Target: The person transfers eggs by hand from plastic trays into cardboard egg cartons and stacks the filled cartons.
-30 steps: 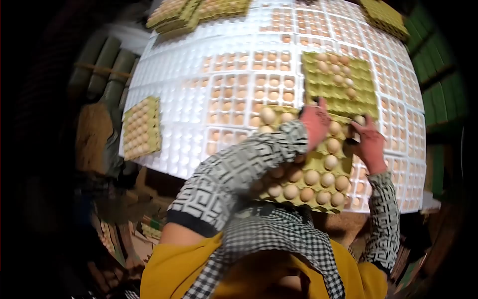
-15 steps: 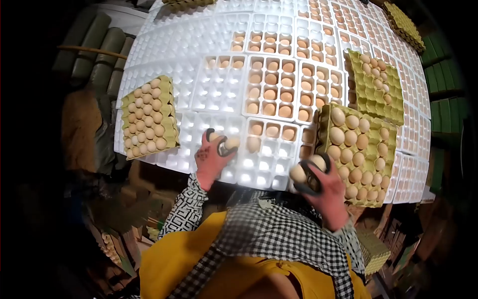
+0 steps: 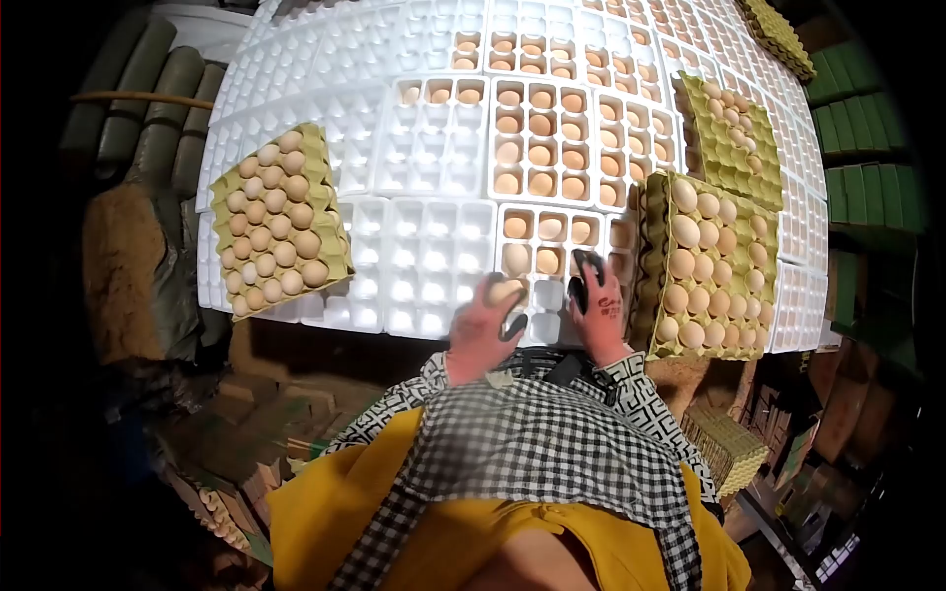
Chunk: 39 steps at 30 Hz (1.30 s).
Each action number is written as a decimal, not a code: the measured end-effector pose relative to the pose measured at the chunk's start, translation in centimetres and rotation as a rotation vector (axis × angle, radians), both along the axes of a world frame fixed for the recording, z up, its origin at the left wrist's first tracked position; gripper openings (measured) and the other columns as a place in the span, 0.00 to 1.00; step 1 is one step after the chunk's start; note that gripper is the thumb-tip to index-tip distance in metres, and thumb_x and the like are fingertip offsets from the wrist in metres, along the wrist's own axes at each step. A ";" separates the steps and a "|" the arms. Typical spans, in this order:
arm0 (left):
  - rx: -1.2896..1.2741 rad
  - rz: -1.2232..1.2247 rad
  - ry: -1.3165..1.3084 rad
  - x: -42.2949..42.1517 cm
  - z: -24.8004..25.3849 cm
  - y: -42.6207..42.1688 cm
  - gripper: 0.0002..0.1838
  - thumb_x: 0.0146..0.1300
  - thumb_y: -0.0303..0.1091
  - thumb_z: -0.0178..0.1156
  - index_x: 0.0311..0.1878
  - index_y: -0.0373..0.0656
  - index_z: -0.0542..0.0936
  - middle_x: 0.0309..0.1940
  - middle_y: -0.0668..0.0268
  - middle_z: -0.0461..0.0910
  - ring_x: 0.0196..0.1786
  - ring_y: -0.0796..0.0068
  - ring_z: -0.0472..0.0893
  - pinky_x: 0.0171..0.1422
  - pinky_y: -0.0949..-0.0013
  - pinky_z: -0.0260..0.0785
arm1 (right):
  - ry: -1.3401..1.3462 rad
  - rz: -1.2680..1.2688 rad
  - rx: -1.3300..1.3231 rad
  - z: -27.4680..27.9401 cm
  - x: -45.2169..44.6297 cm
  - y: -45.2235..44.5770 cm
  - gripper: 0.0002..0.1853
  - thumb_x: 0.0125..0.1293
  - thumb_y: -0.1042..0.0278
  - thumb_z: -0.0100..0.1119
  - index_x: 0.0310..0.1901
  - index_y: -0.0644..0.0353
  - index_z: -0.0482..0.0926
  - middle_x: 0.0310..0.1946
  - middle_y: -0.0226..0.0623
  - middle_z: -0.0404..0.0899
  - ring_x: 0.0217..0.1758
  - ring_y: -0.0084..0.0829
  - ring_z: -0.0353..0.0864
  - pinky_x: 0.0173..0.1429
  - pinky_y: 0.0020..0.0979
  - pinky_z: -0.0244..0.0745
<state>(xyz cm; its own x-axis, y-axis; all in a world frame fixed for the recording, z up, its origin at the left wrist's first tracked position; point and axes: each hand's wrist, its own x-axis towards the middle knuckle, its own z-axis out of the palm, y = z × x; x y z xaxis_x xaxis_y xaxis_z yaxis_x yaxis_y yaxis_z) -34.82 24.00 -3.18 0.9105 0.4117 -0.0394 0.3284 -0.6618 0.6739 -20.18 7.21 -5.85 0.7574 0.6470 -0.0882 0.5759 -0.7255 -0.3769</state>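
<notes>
Left hand [image 3: 481, 335]: pink-gloved with black fingertips, curling partly closed around one pale egg [image 3: 506, 292]; whether the palm is hiding another cannot be told.
Pale egg: sitting in the left hand's fingers, above the left column of the near white tray [image 3: 545, 325], just in front of a seated egg [image 3: 514, 258].
Right hand [image 3: 598, 307]: reaching over the same tray's right column, fingers bent and a little apart; no egg is showing, but the fingertips are covering what lies beneath, so its hold cannot be told.
Near white tray: carrying three eggs across its back row and two visible in the next; cells nearer the apron [image 3: 552, 443] are showing bare.
Pulp trays: the right pulp stack [image 3: 742, 236] is standing just beside the right hand, egg-laden; the left pulp tray [image 3: 335, 246] is lying well apart, also loaded.
Risk, shell: the pale egg could be cracking against its seated neighbour or a cell wall, from a hurried or off-centre release.
Risk, stack: eggs could be rolling out of the right pulp stack, from the right wrist bumping its side.
Changed since half a second ago: both hands are now meeting over the near tray; the second row is showing an added middle egg; the right hand's two eggs are no longer showing.
</notes>
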 end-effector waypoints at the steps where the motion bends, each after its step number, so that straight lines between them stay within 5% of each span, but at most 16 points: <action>1: -0.130 -0.059 -0.047 0.1 -0.2 -0.4 0.25 0.53 0.40 0.70 0.58 0.54 0.81 0.67 0.56 0.67 0.52 0.57 0.83 0.49 0.60 0.79 | -0.050 0.070 0.008 -0.7 -0.5 -0.5 0.31 0.58 0.63 0.68 0.65 0.51 0.71 0.65 0.48 0.66 0.67 0.50 0.68 0.65 0.44 0.68; 2: -0.185 -0.174 -0.056 0.3 -0.7 -0.5 0.25 0.53 0.39 0.70 0.57 0.54 0.81 0.67 0.54 0.67 0.53 0.55 0.82 0.51 0.60 0.79 | -0.022 0.129 -0.036 -1.4 -0.9 -1.0 0.32 0.57 0.68 0.67 0.65 0.57 0.70 0.66 0.48 0.66 0.68 0.52 0.65 0.72 0.44 0.60; 7: -0.084 -0.466 0.108 4.1 -2.2 -1.5 0.24 0.54 0.37 0.69 0.57 0.52 0.81 0.66 0.52 0.68 0.54 0.54 0.81 0.53 0.59 0.78 | 0.232 -0.285 0.644 2.0 -0.3 -0.9 0.29 0.56 0.78 0.61 0.62 0.62 0.73 0.57 0.45 0.76 0.63 0.50 0.71 0.67 0.44 0.66; 11: -0.212 -0.309 -0.154 0.9 -1.7 -0.2 0.25 0.54 0.38 0.68 0.56 0.45 0.80 0.62 0.49 0.72 0.56 0.52 0.79 0.57 0.59 0.74 | 0.119 0.116 0.264 4.4 1.9 4.8 0.30 0.48 0.64 0.71 0.57 0.55 0.78 0.51 0.42 0.78 0.54 0.45 0.77 0.59 0.40 0.71; 13: -0.257 -0.246 -0.217 -1.8 -3.4 0.2 0.25 0.53 0.38 0.68 0.55 0.42 0.79 0.60 0.50 0.73 0.57 0.50 0.78 0.59 0.58 0.73 | -0.068 0.360 -0.127 2.7 1.7 8.1 0.20 0.51 0.63 0.68 0.48 0.51 0.81 0.46 0.41 0.76 0.52 0.43 0.76 0.53 0.40 0.70; 15: -0.201 -0.238 -0.312 -3.6 -5.9 -0.3 0.25 0.51 0.37 0.69 0.54 0.41 0.80 0.59 0.52 0.73 0.57 0.49 0.77 0.59 0.54 0.71 | -0.043 0.441 -0.197 0.3 2.4 9.6 0.16 0.55 0.60 0.64 0.47 0.51 0.80 0.47 0.40 0.75 0.52 0.43 0.75 0.52 0.41 0.68; 17: -0.073 -0.284 -0.359 -3.8 -6.4 -0.5 0.25 0.48 0.36 0.69 0.53 0.42 0.80 0.57 0.53 0.74 0.57 0.49 0.76 0.60 0.51 0.69 | -0.104 0.423 -0.298 -0.9 2.8 9.9 0.20 0.58 0.55 0.62 0.51 0.51 0.78 0.50 0.41 0.74 0.52 0.42 0.75 0.52 0.43 0.67; 19: 0.129 -0.377 -0.379 -2.2 -6.0 -0.9 0.25 0.46 0.35 0.68 0.52 0.44 0.81 0.56 0.54 0.75 0.56 0.51 0.75 0.61 0.47 0.67 | -0.102 0.226 0.072 1.5 2.5 9.0 0.27 0.60 0.46 0.61 0.57 0.53 0.76 0.53 0.40 0.73 0.55 0.41 0.74 0.55 0.42 0.67; 23: 0.220 -0.349 -0.318 0.0 -5.7 -1.9 0.16 0.48 0.36 0.68 0.43 0.46 0.83 0.48 0.60 0.78 0.53 0.54 0.76 0.61 0.49 0.65 | 0.090 0.204 0.348 9.9 5.0 2.0 0.29 0.61 0.53 0.64 0.62 0.55 0.73 0.52 0.45 0.79 0.54 0.41 0.79 0.56 0.41 0.72; 25: 0.157 -0.228 -0.361 1.3 -3.0 -2.4 0.16 0.49 0.35 0.70 0.43 0.44 0.83 0.47 0.59 0.78 0.53 0.53 0.76 0.60 0.51 0.66 | 0.081 -0.083 0.561 15.1 9.0 -3.4 0.29 0.62 0.56 0.64 0.63 0.56 0.72 0.48 0.48 0.82 0.50 0.44 0.82 0.55 0.40 0.75; 27: 0.134 -0.109 -0.463 4.9 -1.2 -3.0 0.20 0.48 0.32 0.72 0.46 0.43 0.83 0.48 0.59 0.79 0.51 0.52 0.78 0.56 0.53 0.69 | -0.120 -0.425 0.314 15.8 14.2 -8.5 0.29 0.62 0.54 0.64 0.62 0.57 0.72 0.43 0.46 0.84 0.47 0.45 0.83 0.53 0.41 0.75; 30: 0.028 -0.136 -0.477 15.8 4.1 -4.4 0.24 0.54 0.33 0.68 0.57 0.45 0.81 0.53 0.57 0.78 0.53 0.52 0.77 0.59 0.55 0.68 | -0.067 -0.288 -0.064 11.3 18.7 -11.8 0.30 0.55 0.59 0.70 0.60 0.56 0.76 0.44 0.45 0.84 0.45 0.46 0.83 0.55 0.40 0.76; 33: 0.259 -0.413 -0.415 25.8 6.9 -5.0 0.29 0.56 0.37 0.66 0.63 0.48 0.75 0.60 0.57 0.75 0.67 0.51 0.70 0.73 0.53 0.58 | -0.112 -0.248 0.067 12.2 19.1 -13.4 0.28 0.58 0.51 0.68 0.57 0.57 0.78 0.37 0.46 0.84 0.44 0.42 0.83 0.52 0.40 0.75; 37: 0.217 -0.724 -0.087 30.6 7.8 -3.9 0.25 0.57 0.36 0.66 0.60 0.47 0.77 0.59 0.59 0.77 0.63 0.57 0.73 0.72 0.54 0.59 | 0.821 -0.622 1.381 15.2 20.3 -17.5 0.20 0.62 0.62 0.57 0.53 0.62 0.79 0.41 0.34 0.82 0.42 0.29 0.82 0.46 0.30 0.78; 38: 0.344 -0.790 -0.314 31.0 7.2 -3.5 0.19 0.56 0.34 0.64 0.53 0.47 0.81 0.46 0.63 0.80 0.49 0.58 0.77 0.64 0.57 0.63 | 0.831 -0.484 1.216 15.4 21.7 -18.4 0.22 0.61 0.63 0.57 0.56 0.61 0.76 0.40 0.35 0.81 0.42 0.28 0.81 0.47 0.29 0.77; 39: 0.327 -0.708 -0.285 30.2 8.4 -3.9 0.18 0.60 0.31 0.62 0.55 0.46 0.80 0.47 0.64 0.81 0.51 0.62 0.80 0.63 0.60 0.68 | 0.818 -0.337 1.059 15.5 23.1 -19.3 0.25 0.60 0.63 0.57 0.59 0.60 0.74 0.40 0.36 0.81 0.42 0.26 0.80 0.47 0.29 0.77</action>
